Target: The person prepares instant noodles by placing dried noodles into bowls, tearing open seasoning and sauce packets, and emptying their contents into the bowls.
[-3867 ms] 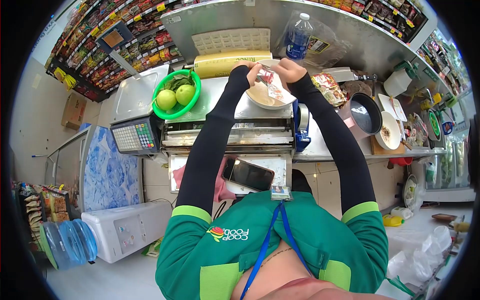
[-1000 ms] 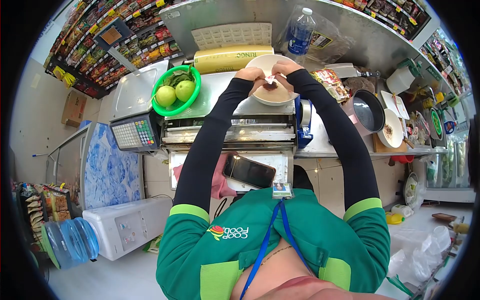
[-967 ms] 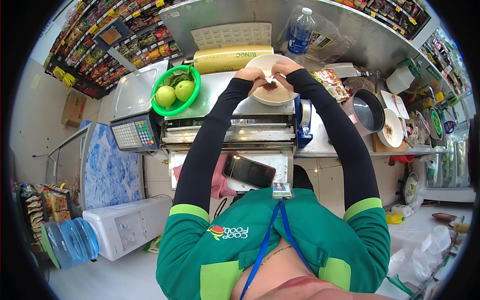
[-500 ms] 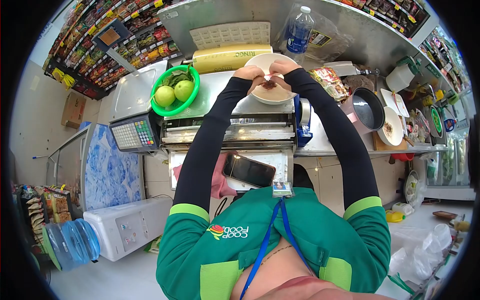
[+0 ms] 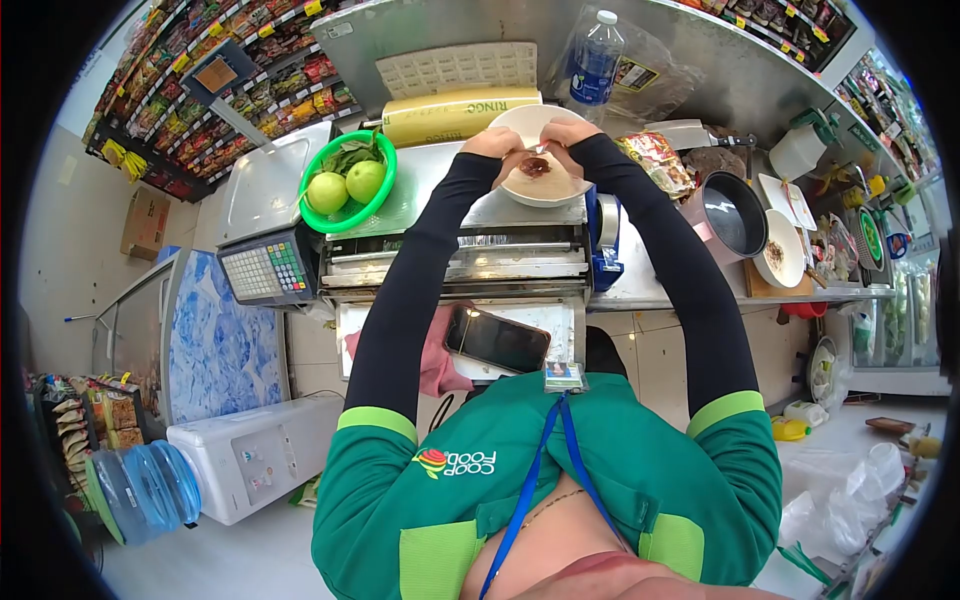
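Note:
A white bowl point(image 5: 543, 190) stands on the metal counter in front of me, with a dark reddish-brown heap point(image 5: 536, 167) in it. Over the bowl, my left hand point(image 5: 494, 146) and my right hand point(image 5: 568, 134) are closed, fingertips close together. Between them shows a bit of a small red and white sachet point(image 5: 538, 149), pinched from both sides; most of it is hidden by the fingers. Just behind the bowl lies a yellow roll of RINGO wrap point(image 5: 440, 115). A colourful food packet point(image 5: 660, 165) is to the right of my right forearm.
To the left are a green basket point(image 5: 390, 195) with two round green fruits and a scale point(image 5: 265, 265). At right stand a pot point(image 5: 735, 215), a second bowl point(image 5: 785, 235) and a knife point(image 5: 690, 133). A water bottle point(image 5: 594, 70) is behind; a phone point(image 5: 497, 338) lies below.
The dark heap in the bowl looks larger and more exposed. Both hands stay over the bowl, with only slight finger movement; the whole view has shifted a little.

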`<state>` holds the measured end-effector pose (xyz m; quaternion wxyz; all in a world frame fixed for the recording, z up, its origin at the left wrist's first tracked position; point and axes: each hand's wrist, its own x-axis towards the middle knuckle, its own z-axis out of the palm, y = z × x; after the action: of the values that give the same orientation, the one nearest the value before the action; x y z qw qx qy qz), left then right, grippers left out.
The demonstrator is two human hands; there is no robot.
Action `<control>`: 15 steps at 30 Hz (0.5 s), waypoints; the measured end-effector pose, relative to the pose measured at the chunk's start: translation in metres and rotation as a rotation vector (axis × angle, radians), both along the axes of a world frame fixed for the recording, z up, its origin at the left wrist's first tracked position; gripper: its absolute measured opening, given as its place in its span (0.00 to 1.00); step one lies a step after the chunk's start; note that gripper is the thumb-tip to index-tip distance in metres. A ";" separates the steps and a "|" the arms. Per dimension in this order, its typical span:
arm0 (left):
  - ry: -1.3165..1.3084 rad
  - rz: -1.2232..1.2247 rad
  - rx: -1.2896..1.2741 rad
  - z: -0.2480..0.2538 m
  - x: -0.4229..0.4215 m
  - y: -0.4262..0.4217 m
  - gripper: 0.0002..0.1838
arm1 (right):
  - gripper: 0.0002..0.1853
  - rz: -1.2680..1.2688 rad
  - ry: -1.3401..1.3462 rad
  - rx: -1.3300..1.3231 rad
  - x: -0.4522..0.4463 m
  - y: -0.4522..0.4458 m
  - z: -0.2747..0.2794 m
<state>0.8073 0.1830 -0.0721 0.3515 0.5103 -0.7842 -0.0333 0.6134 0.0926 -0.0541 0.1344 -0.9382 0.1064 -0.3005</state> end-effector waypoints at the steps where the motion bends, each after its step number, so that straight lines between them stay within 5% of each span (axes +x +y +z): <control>1: 0.000 -0.013 -0.005 -0.001 0.000 -0.001 0.06 | 0.01 -0.006 0.003 0.001 0.000 0.001 -0.001; 5: 0.068 -0.017 -0.161 -0.009 -0.004 -0.006 0.05 | 0.01 0.013 -0.020 -0.049 0.004 -0.002 -0.006; 15: -0.050 0.042 -0.082 -0.002 -0.008 -0.003 0.04 | 0.01 -0.010 -0.006 0.017 0.005 0.001 -0.005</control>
<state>0.7995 0.1797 -0.0736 0.3532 0.5124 -0.7825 0.0190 0.6185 0.0938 -0.0594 0.1414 -0.9356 0.1132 -0.3029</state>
